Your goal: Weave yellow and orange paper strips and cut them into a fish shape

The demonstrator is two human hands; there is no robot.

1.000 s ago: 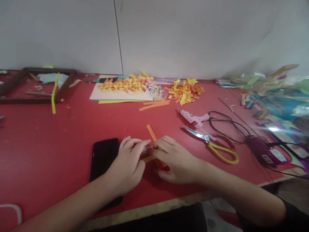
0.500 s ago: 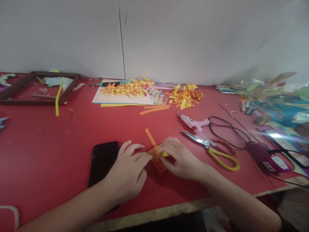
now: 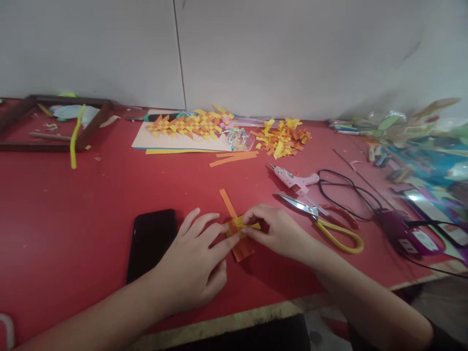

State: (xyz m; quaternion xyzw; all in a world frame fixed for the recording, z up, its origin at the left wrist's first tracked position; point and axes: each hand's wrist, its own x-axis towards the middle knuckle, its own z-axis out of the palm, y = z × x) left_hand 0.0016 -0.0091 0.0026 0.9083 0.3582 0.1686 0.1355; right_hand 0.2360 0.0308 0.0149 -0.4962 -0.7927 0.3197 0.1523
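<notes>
Orange paper strips [image 3: 243, 251] and a yellow paper strip [image 3: 257, 226] cross each other on the red table, with one orange end pointing away from me. My left hand [image 3: 199, 258] lies over their left side, fingers spread, the index fingertip pressing on the crossing. From the right, my right hand [image 3: 276, 231] pinches the yellow strip between thumb and index finger. The fingers partly hide how the strips interlace. A black phone [image 3: 151, 241] lies left of my left hand. To the right are yellow-handled scissors [image 3: 310, 209] and a pink glue gun [image 3: 296, 180].
At the back, a woven orange-and-yellow paper piece [image 3: 193, 124] rests on paper sheets [image 3: 141, 141], beside a heap of folded paper bits [image 3: 283, 139]. A brown frame [image 3: 36, 147] stands back left. Cables run to a purple power adapter [image 3: 407, 234] at right.
My left fingers have spread and the index finger has moved onto the strips' crossing. More of the yellow strip shows now. My right hand has shifted slightly right, still pinching.
</notes>
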